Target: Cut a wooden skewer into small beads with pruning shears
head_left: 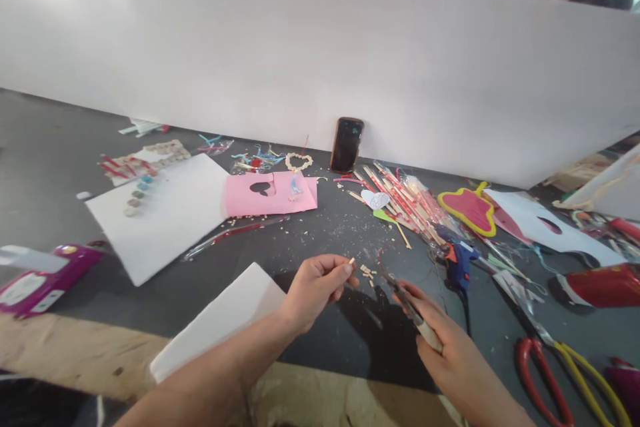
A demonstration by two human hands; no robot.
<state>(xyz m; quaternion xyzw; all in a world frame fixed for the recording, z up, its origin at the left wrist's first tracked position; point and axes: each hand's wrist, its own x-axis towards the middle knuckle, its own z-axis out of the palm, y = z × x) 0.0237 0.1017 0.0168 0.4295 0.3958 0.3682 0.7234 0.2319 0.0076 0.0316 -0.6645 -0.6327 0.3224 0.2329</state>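
Between the thumb and fingers of my left hand (pixel 323 284) is a short pale wooden stick piece (pixel 352 261). My right hand (pixel 450 340) is wrapped round a slim knife-like cutting tool (pixel 414 314) with a dark front and a pale handle; its exact kind is unclear. The tool's tip points up and left, apart from the stick piece. Several cut stick pieces (pixel 369 274) lie on the dark table between my hands. Behind them, longer bamboo sticks (pixel 395 197) lie in a heap, some in plastic wrap.
A phone (pixel 347 145) leans on the white partition (pixel 320 47). Left are pink paper (pixel 245 194), a white board (pixel 165 214) and a purple device (pixel 50 280). A white slab (pixel 225 320) lies under my left forearm. Right are a blue glue gun (pixel 460 264) and large scissors (pixel 543 340).
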